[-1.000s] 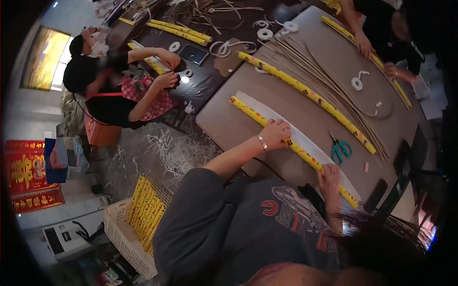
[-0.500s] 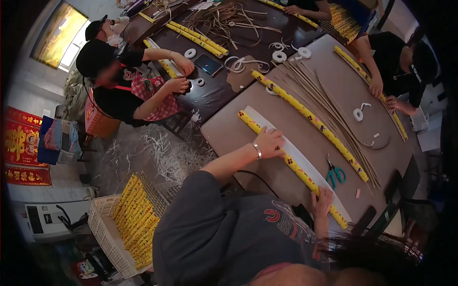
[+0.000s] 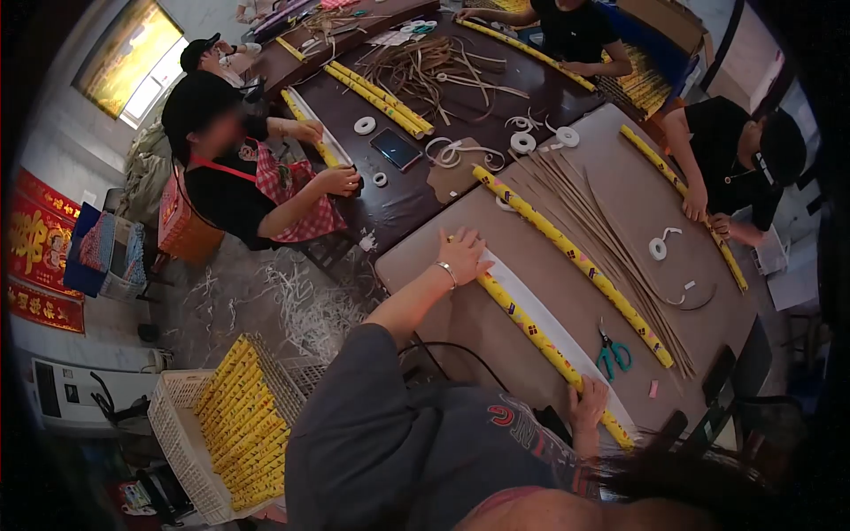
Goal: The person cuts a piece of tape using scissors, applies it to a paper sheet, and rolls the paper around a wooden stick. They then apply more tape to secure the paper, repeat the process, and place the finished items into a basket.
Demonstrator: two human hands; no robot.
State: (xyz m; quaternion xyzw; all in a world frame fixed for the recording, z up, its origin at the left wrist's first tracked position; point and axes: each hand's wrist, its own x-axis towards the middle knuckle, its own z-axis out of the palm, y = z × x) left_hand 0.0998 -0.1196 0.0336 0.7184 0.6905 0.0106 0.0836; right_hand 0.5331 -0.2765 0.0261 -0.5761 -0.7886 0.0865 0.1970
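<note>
A yellow patterned paper-wrapped stick (image 3: 522,320) lies slanted across the near table, along a strip of white paper (image 3: 558,333). My left hand (image 3: 462,254), a silver bracelet at its wrist, rests on the far end of the stick with fingers spread flat. Lower down, my right hand (image 3: 588,404) has its fingers curled over the same stick near its close end. Beyond the white strip are scissors with teal handles (image 3: 613,356) and a small pink piece (image 3: 653,388). A second yellow stick (image 3: 575,257) lies roughly parallel, further off.
Long thin brown strips (image 3: 620,257) fan out past the second stick. White tape rolls (image 3: 657,249) and a phone (image 3: 396,149) lie on the tables. Co-workers handle yellow sticks (image 3: 686,199) at left, right and back. A crate (image 3: 197,469) holding many yellow sticks stands at lower left.
My left hand has slid up along the stick to its far end, and its fingers have spread. My right hand stays near the close end. The camera view has shifted slightly.
</note>
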